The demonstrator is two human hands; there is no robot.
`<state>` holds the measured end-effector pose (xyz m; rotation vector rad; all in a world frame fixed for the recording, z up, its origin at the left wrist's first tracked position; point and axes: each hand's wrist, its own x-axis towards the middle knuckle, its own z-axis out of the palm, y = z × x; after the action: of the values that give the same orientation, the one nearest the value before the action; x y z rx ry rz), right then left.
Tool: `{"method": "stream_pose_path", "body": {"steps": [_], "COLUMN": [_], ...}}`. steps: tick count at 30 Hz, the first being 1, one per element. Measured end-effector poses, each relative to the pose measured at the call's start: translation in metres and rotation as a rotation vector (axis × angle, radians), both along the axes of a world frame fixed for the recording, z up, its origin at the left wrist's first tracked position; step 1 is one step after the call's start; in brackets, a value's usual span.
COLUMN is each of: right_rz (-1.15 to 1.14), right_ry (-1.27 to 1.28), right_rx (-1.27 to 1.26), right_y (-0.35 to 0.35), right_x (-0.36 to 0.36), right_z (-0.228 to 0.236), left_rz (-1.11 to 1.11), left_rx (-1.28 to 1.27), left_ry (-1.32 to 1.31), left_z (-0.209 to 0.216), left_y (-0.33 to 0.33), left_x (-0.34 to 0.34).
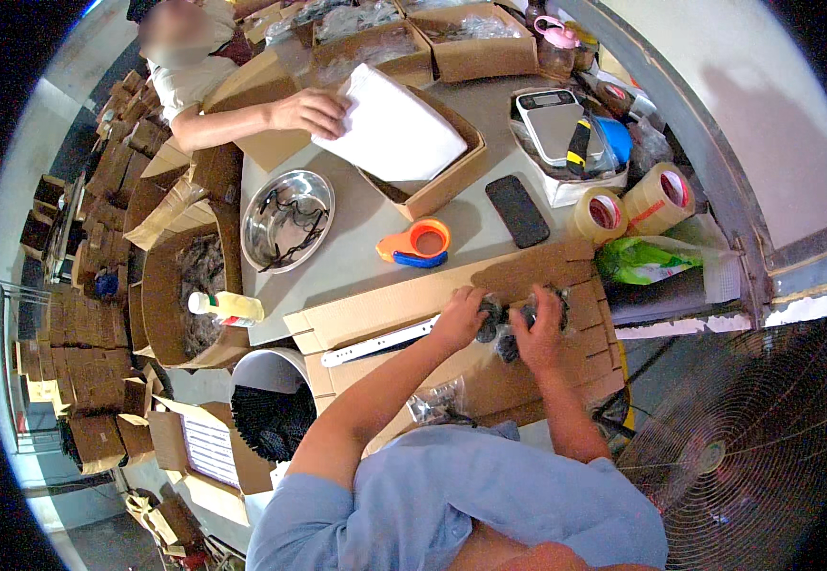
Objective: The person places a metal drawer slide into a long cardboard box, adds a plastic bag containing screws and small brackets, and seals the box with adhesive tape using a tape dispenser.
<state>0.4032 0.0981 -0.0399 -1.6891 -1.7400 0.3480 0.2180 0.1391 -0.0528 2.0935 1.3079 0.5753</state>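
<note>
Both my hands work over a flattened cardboard sheet (385, 309) at the near side of the table. My left hand (459, 322) closes its fingers on a small dark part (490, 319). Just to its right, my right hand (540, 331) has its fingers curled round more dark parts (508, 346), which seem wrapped in clear plastic. Their exact kind is too small to tell. A long white strip with holes (375, 344) lies beside my left hand, partly under that forearm. Closer to my body, a clear plastic bag (437, 402) holds small pieces.
Beyond the cardboard are an orange tape dispenser (413, 245), a phone (517, 211) and a steel bowl (315, 195) with black cords. Tape rolls (644, 205) and a kitchen scale (549, 138) stand right. A co-worker's hand (311, 112) touches a white packet (399, 133). A fan (708, 457) stands near right.
</note>
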Motion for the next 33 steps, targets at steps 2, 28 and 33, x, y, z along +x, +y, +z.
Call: {"method": "stream_pose_path", "body": {"steps": [2,28,33], "right_rz": [0.086,0.024,-0.056], "right_ry": [0.349,0.246,-0.397], "right_rx": [-0.312,-0.202,-0.136], "right_y": [-0.016,-0.015,-0.012], "right_x": [-0.024,-0.056,-0.066], "right_z": [0.011,-0.002,-0.007], "left_rz": [0.033,0.057,-0.345], "left_rx": [0.004,-0.007,0.273], "left_ry": [-0.042,0.103,0.362], "left_z": [0.01,-0.01,-0.037], "left_y": [-0.003,-0.125,-0.159], "left_x": [-0.006,-0.066,-0.083]}}
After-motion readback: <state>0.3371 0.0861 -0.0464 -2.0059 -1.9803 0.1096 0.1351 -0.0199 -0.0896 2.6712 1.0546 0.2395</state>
